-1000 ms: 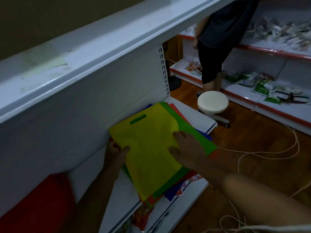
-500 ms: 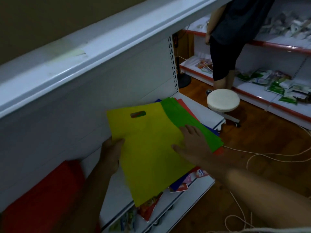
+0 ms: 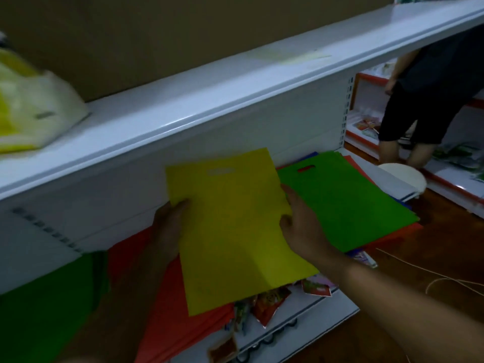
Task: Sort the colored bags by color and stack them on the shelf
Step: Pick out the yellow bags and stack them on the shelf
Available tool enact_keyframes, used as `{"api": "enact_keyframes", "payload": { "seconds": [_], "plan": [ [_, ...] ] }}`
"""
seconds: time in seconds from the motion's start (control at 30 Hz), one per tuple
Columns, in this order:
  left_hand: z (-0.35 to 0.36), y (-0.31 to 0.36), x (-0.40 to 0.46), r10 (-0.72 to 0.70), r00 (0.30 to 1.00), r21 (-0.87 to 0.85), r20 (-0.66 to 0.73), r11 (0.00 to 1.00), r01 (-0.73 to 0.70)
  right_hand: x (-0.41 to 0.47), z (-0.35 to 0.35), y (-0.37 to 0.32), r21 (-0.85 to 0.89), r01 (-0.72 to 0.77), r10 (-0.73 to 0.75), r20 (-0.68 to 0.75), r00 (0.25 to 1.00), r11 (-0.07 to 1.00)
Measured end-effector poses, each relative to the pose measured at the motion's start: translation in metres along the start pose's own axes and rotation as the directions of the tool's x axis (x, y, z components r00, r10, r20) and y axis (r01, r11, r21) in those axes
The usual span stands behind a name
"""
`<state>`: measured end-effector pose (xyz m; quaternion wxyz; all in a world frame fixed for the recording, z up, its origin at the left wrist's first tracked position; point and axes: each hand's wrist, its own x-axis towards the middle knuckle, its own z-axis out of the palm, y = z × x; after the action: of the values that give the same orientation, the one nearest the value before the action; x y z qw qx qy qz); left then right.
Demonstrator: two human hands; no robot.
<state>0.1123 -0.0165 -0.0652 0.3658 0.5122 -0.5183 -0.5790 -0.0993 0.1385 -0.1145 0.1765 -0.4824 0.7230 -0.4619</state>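
A flat yellow bag with a cut-out handle is held up in front of the white shelf. My left hand grips its left edge and my right hand grips its right edge. To the right, a green bag tops a mixed pile on the lower shelf, with red and blue edges showing under it. A red bag stack lies below the yellow bag, and a green stack sits at the lower left.
A pale yellow plastic bag rests on the upper shelf at left. Snack packets lie on the bottom shelf. A round white stool and a standing person are at the right. Loose cord lies on the wooden floor.
The yellow bag has come off the mixed pile and moved left, uncovering the green bag. My view has swung left, bringing the red and green stacks into sight.
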Motion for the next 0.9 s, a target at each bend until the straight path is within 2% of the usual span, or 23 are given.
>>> {"api": "enact_keyframes", "payload": {
  "seconds": [0.13,0.23,0.4,0.57,0.67,0.8,0.9],
  "plan": [
    [-0.087,-0.006,-0.013,0.022,1.000,0.004,0.011,1.000,-0.022,-0.030,0.059,-0.047,-0.119,0.042,-0.038,0.036,0.999,0.992],
    [-0.154,-0.013,-0.031,0.041,0.999,0.010,-0.008,0.999,-0.041,-0.052,0.106,-0.086,-0.131,0.040,-0.028,0.092,0.995,0.991],
    [-0.267,-0.013,-0.063,0.101,0.985,0.055,-0.139,0.994,-0.094,-0.076,0.185,-0.159,-0.111,0.139,-0.113,0.210,0.971,0.984],
    [-0.374,-0.017,-0.111,0.150,0.951,0.092,-0.270,0.987,-0.130,-0.095,0.265,-0.222,-0.108,0.229,-0.176,0.361,0.916,0.968],
    [-0.428,-0.024,-0.146,0.159,0.897,0.094,-0.413,0.987,-0.132,-0.111,0.313,-0.252,-0.043,0.288,-0.241,0.440,0.865,0.957],
    [-0.488,-0.025,-0.193,0.168,0.744,0.144,-0.646,0.985,-0.097,-0.143,0.373,-0.298,0.097,0.299,-0.299,0.568,0.767,0.949],
    [-0.542,-0.033,-0.225,0.176,0.656,0.205,-0.734,0.978,-0.033,-0.170,0.418,-0.336,0.157,0.317,-0.345,0.606,0.717,0.935]
  ]
}}
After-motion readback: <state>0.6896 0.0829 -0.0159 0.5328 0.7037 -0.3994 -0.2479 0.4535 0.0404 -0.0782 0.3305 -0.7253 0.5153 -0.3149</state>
